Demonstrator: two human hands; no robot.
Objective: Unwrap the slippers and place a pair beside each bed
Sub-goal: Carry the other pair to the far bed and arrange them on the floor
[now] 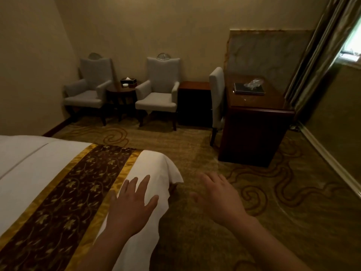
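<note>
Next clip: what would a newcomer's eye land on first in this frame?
Two bare hands in the foreground: the left hand open over the bed corner, the right hand spread above the carpet. Then the gold-and-brown runner across the bed, and two grey armchairs against the far wall.

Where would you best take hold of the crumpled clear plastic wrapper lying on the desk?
Pinch the clear plastic wrapper at its raised crumpled top, coming from above. It lies loose on a flat dark folder on the desk, so its edges offer little grip. Both hands, left hand and right hand, are open and empty.
</note>
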